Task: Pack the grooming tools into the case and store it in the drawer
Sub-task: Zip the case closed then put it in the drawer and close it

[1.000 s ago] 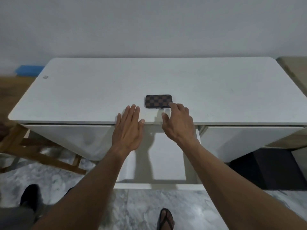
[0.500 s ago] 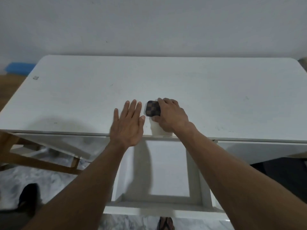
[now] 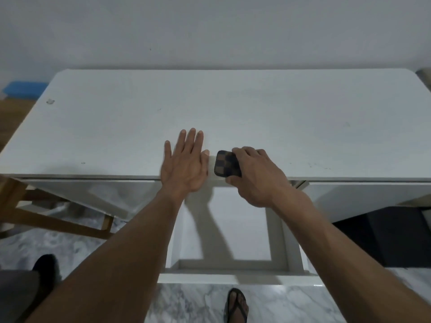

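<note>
The fingers (image 3: pixel 245 152) of the right hand (image 3: pixel 258 178) are curled over the far edge of the small rectangular case covered in brown-and-dark checked material (image 3: pixel 227 163), with the thumb under its near edge, so the case is pinched across its short width. It sits tilted at the near edge of the white counter (image 3: pixel 256 113), its left half showing and its right half hidden under the hand; whether it is touching the counter or just lifted clear cannot be told.

The left hand (image 3: pixel 184 164) lies flat with the fingers spread and straight, holding nothing, palm down on the counter just left of the case, its thumb close to the case's left end but apart from it.

Directly below the case, the white drawer (image 3: pixel 277 234) is pulled out toward the near side and looks bare inside.

The case looks closed, so the packing seems done and the step in hand is carrying it down into the drawer. It appears small, light and fairly stiff, with rounded corners and a smooth covering that may be a little slippery. A pinch across the short sides near the middle, as here, should hold it level. The main risk is it sliding out of the pinch on the way down, so a firm squeeze and a low release onto the drawer floor seem wise.
</note>
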